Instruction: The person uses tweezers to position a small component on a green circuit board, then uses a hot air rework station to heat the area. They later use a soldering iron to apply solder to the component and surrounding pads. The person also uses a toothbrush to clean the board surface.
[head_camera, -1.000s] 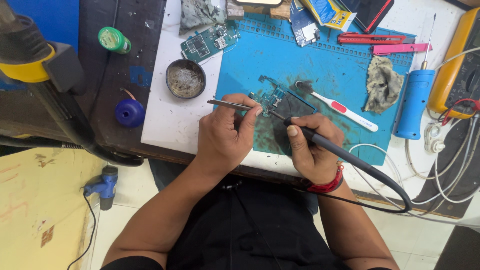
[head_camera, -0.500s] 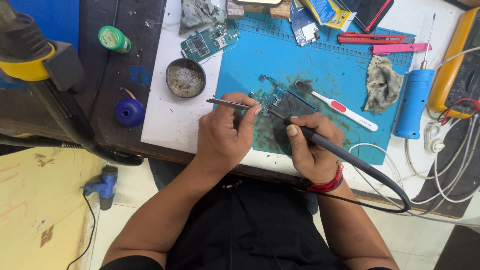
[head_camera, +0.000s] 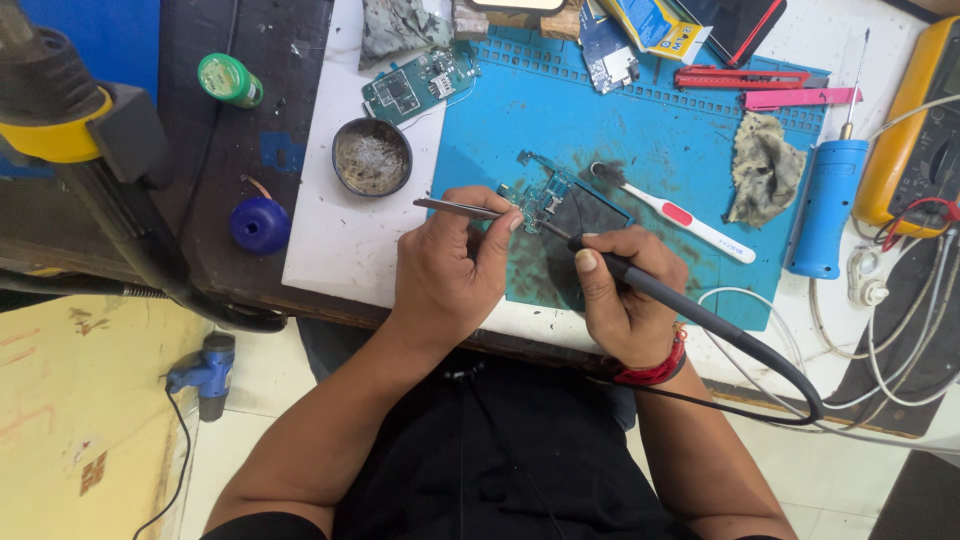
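the left hand (head_camera: 448, 272) is closed on tweezers (head_camera: 462, 208), the right hand (head_camera: 622, 298) wrapped around a soldering iron (head_camera: 640, 282); both tips meet at the small circuit board (head_camera: 538, 196) just ahead of the fingers, on the blue mat (head_camera: 650, 140). soldering looks midway, the board not yet set aside.

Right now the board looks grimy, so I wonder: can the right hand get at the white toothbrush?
Probably yes: the toothbrush lies bare on the blue mat just beyond the right hand, though that hand grips the soldering iron.
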